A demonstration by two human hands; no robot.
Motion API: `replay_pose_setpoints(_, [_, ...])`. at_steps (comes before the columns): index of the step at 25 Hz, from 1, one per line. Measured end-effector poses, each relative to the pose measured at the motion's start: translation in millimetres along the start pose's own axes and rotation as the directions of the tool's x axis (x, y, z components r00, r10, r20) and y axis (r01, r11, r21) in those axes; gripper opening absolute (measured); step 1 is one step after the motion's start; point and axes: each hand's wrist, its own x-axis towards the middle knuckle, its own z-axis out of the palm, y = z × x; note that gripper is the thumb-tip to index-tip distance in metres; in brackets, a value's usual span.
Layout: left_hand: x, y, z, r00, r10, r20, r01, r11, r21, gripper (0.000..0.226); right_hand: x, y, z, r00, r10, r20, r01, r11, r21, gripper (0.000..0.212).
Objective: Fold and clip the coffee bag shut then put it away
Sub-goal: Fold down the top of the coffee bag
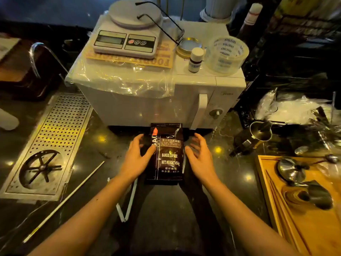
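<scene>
A dark brown coffee bag point(168, 157) with white print stands upright on the dark counter, just in front of the white microwave. Its top flap is unfolded and stands up, with a small orange-red patch near the upper left. My left hand point(137, 157) is at the bag's left side, fingers spread, thumb touching its edge. My right hand point(200, 157) hovers by the right side with fingers apart, the thumb close to the bag. A white hinged clip point(129, 202) lies open on the counter below my left wrist.
White microwave point(147, 106) behind the bag carries a kitchen scale point(127, 39), glasses, a small bottle and a tape roll. Perforated metal drain tray point(46, 145) at left, a long white stick point(64, 200) beside it. Metal pitcher point(258, 135) and wooden tray point(267, 200) with metal tools at right.
</scene>
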Motion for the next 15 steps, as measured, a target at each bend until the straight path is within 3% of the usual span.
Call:
replay_pose_setpoints(3, [10.6,-2.3,6.9,0.996,-0.089,0.026,0.091,0.990,-0.110,0.072,13.9,1.7,12.6,0.984,0.175,0.034,-0.178,0.964,0.199,0.054])
replay_pose_setpoints(7, [15.9,3.6,19.3,0.987,-0.157,0.038,0.161,0.965,-0.205,0.071,31.7,8.9,19.8,0.946,0.317,0.072,-0.322,0.883,0.342,0.048])
replay_pose_setpoints(15, [18.9,-2.7,29.0,0.973,-0.229,0.022,0.226,0.930,-0.289,0.062,32.1,12.3,26.5,0.934,0.333,0.132,-0.358,0.871,0.337,0.050])
